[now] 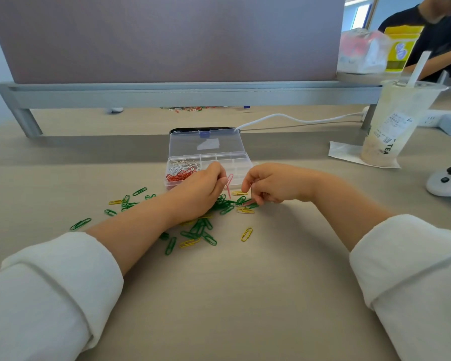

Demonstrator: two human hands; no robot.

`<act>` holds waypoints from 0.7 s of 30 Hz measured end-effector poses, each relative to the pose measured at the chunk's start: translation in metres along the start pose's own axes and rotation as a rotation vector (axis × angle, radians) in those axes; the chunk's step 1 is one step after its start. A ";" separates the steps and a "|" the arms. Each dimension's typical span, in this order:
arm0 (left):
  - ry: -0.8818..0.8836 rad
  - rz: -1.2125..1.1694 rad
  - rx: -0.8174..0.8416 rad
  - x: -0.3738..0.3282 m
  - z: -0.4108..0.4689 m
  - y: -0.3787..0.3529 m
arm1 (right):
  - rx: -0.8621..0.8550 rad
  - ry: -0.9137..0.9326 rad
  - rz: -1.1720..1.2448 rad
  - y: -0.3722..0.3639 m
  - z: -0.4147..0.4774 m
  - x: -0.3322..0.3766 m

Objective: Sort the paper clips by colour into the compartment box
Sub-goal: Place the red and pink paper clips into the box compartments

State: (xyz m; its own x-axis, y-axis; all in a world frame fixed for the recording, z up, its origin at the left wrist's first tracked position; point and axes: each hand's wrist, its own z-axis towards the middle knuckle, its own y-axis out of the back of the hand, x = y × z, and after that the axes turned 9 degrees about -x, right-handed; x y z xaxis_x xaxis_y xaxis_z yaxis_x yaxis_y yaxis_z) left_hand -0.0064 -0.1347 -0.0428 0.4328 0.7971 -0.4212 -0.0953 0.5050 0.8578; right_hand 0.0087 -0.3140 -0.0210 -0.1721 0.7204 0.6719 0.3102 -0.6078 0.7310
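Observation:
A clear compartment box (241, 158) with its lid up stands mid-table; its left compartments hold silver, white and red clips (179, 176). My left hand (201, 190) pinches a pink paper clip (229, 185) just in front of the box. My right hand (268, 185) has its fingers curled over the pile, with a pink clip (248, 203) at its fingertips; whether it grips that clip is unclear. Green clips (202, 231) and yellow clips (246, 234) lie scattered on the table between and under my hands.
A monitor stand (188, 93) spans the back, with a phone (203, 130) and white cable (297, 118) behind the box. A bubble tea cup (393, 126) and a white controller (447, 179) sit at the right. Another person (438, 35) sits at the far right.

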 end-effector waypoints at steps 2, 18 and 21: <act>0.029 -0.060 -0.033 0.000 0.000 0.001 | -0.045 -0.010 0.015 -0.001 0.001 -0.002; 0.092 -0.236 -0.165 0.001 0.002 0.002 | -0.128 0.177 -0.284 -0.003 0.001 -0.005; 0.089 -0.237 -0.181 0.000 0.001 0.001 | -0.117 0.169 -0.328 -0.005 0.001 -0.006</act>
State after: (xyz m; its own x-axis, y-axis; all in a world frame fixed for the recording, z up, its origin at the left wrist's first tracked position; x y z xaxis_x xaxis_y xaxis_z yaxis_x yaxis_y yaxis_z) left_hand -0.0059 -0.1341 -0.0415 0.3827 0.6719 -0.6341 -0.1631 0.7247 0.6694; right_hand 0.0095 -0.3148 -0.0285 -0.3994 0.8235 0.4028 0.1059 -0.3949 0.9126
